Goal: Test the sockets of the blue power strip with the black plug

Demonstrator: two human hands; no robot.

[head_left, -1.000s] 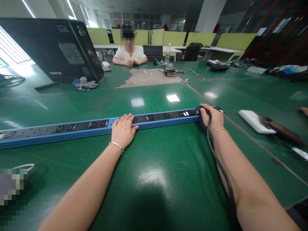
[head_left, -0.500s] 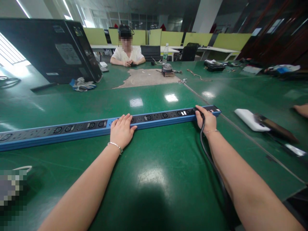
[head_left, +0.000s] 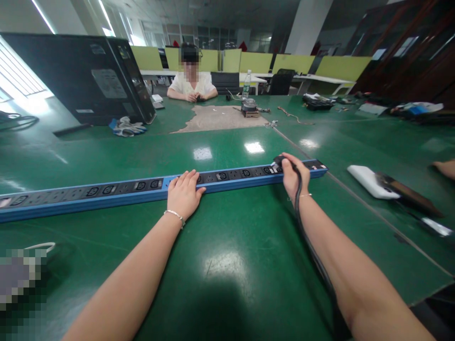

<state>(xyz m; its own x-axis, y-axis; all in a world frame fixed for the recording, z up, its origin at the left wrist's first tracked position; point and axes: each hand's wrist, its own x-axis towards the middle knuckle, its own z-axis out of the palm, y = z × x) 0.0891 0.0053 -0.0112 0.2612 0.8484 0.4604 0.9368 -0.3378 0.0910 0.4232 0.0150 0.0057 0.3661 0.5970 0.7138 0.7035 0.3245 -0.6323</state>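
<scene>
A long blue power strip (head_left: 106, 201) with a row of black sockets lies across the green table. My left hand (head_left: 185, 189) rests over its middle, fingers across the top and thumb along the near side. Closed around a black plug (head_left: 279, 161), my right hand (head_left: 294, 176) is above the strip towards its right end. Metal at the plug's front shows, pointing left, so it is out of the sockets. From the plug a black power cord (head_left: 308, 237) hangs down along my right forearm.
A black computer case (head_left: 117, 85) stands at the back left, with work gloves (head_left: 127, 127) before it. A person (head_left: 192, 85) sits across the table. Further right are a bottle (head_left: 247, 85) and a white object (head_left: 366, 180); another person's hand (head_left: 444, 166) shows at the right edge.
My right hand has moved left and lifted the plug off the sockets near the strip's right end. My left hand stays on the strip. The view has shifted slightly.
</scene>
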